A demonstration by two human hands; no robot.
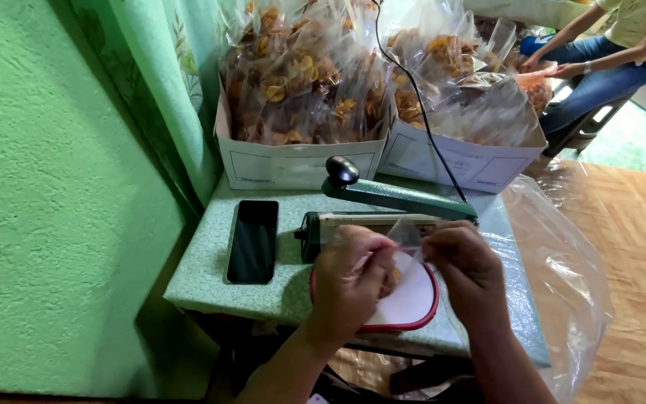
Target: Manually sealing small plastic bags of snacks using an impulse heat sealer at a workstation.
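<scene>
A green heat sealer point(390, 202) and phone point(253, 241) are seen at 12 and 9 o'clock; a clear small bag point(405, 238) is pinched by left hand point(349, 280) and right hand point(465, 265) above a red-rimmed plate point(416, 303).

Thin glossy clear plastic bag point(405, 238); green painted metal sealer point(383, 206); glossy black phone point(253, 241); speckled smooth tabletop point(211, 269); matt cardboard boxes point(293, 161); rough green wall point(54, 187).

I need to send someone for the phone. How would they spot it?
On the pale green table, left of the green heat sealer, lies the phone. It is a flat black slab, screen dark, the only such thing there.
</scene>
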